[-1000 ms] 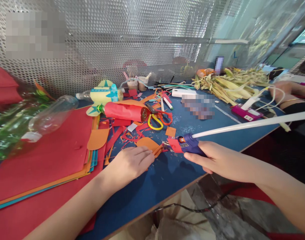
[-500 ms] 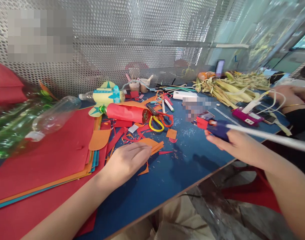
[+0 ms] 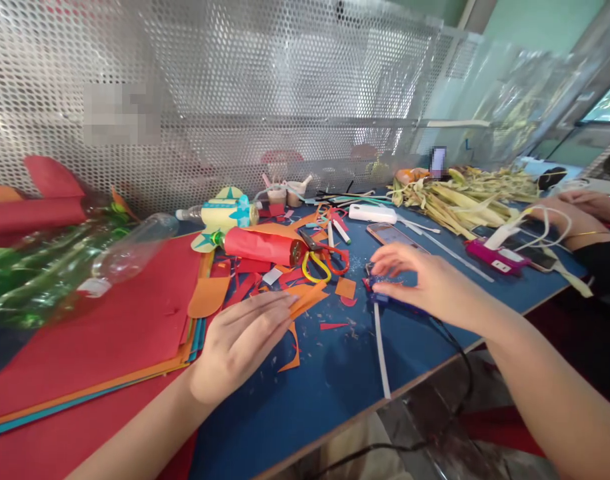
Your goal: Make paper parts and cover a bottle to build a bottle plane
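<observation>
In the head view, the step in hand looks like gluing: the folded orange paper point(image 3: 309, 301) seems to be getting stuck together, but I can't see any glue on it. This paper is at the left hand's fingertips, over the blue table point(image 3: 345, 373), just in front of the scissors point(image 3: 312, 245) and the red-wrapped bottle point(image 3: 262, 247). I think the next move calls for a firm press on the fold, maybe with both hands, so the paper doesn't pop open. The left hand point(image 3: 239, 347) is flat and low, back side up, with its fingers straight and close together, gripping the paper; its thumb is hidden. The right hand point(image 3: 432, 283) is over the blue glue gun point(image 3: 381, 297), with its fingers bent and spread away from the thumb, so it isn't holding the gun tight. I can't tell if the thumb touches it. The gun lies on the table, and its white glue stick point(image 3: 381, 347) points at the table's near edge. The right arm comes in from the low right corner, and the left arm from the low left
</observation>
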A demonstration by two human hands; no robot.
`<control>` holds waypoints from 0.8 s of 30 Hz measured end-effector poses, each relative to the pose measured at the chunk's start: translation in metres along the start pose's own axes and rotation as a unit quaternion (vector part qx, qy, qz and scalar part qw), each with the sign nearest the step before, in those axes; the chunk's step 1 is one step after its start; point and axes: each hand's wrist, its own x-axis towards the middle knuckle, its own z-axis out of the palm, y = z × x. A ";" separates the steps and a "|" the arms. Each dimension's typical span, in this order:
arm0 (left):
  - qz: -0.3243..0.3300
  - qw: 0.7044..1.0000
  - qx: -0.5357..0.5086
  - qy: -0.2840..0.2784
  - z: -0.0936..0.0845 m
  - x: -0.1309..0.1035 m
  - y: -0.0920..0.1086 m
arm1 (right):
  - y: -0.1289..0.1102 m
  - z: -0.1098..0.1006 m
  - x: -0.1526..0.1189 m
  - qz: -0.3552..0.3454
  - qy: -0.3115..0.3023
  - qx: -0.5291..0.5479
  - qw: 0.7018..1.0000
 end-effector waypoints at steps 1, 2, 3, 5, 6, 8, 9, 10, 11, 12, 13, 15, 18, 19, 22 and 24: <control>0.009 1.000 -0.003 0.003 -0.002 0.001 0.001 | -0.012 0.004 0.005 -0.033 -0.042 0.067 0.996; 0.016 1.000 -0.004 0.007 -0.004 0.001 0.001 | -0.022 0.010 0.010 -0.074 -0.077 0.114 0.988; 0.021 1.000 -0.002 0.010 -0.005 0.002 0.001 | -0.030 0.015 0.015 -0.101 -0.110 0.141 0.979; 0.021 1.000 0.003 0.020 -0.008 0.004 0.001 | -0.038 0.025 0.027 -0.156 -0.110 0.157 0.969; 0.017 0.999 0.007 0.027 -0.009 0.004 0.001 | -0.039 0.030 0.034 -0.176 -0.106 0.163 0.965; 0.003 0.999 0.010 0.040 -0.010 0.004 -0.001 | -0.036 0.038 0.047 -0.197 -0.103 0.186 0.957; -0.003 0.999 0.010 0.043 -0.010 0.004 -0.002 | -0.034 0.041 0.053 -0.198 -0.111 0.203 0.952; -0.007 0.999 0.010 0.043 -0.010 0.004 -0.003 | -0.031 0.044 0.058 -0.192 -0.123 0.225 0.947; -0.012 0.999 0.010 0.042 -0.009 0.003 -0.004 | -0.028 0.047 0.063 -0.183 -0.140 0.251 0.940; -0.016 0.999 0.010 0.039 -0.009 0.003 -0.004 | -0.025 0.050 0.066 -0.172 -0.158 0.281 0.931; -0.019 0.999 0.010 0.038 -0.008 0.003 -0.005 | -0.023 0.053 0.068 -0.162 -0.175 0.313 0.919; -0.027 0.999 0.010 0.037 -0.007 0.002 -0.006 | -0.019 0.058 0.068 -0.147 -0.199 0.369 0.896; -0.030 0.999 0.007 0.032 -0.005 0.000 -0.006 | -0.015 0.064 0.063 -0.144 -0.186 0.408 0.882; -0.031 0.999 0.004 0.025 -0.005 0.000 -0.005 | -0.014 0.065 0.061 -0.145 -0.172 0.406 0.886; -0.031 0.999 -0.011 -0.002 -0.004 -0.003 -0.004 | -0.014 0.066 0.057 -0.135 -0.129 0.387 0.903; -0.034 0.999 -0.022 -0.010 -0.005 -0.003 -0.003 | -0.015 0.066 0.055 -0.122 -0.115 0.378 0.911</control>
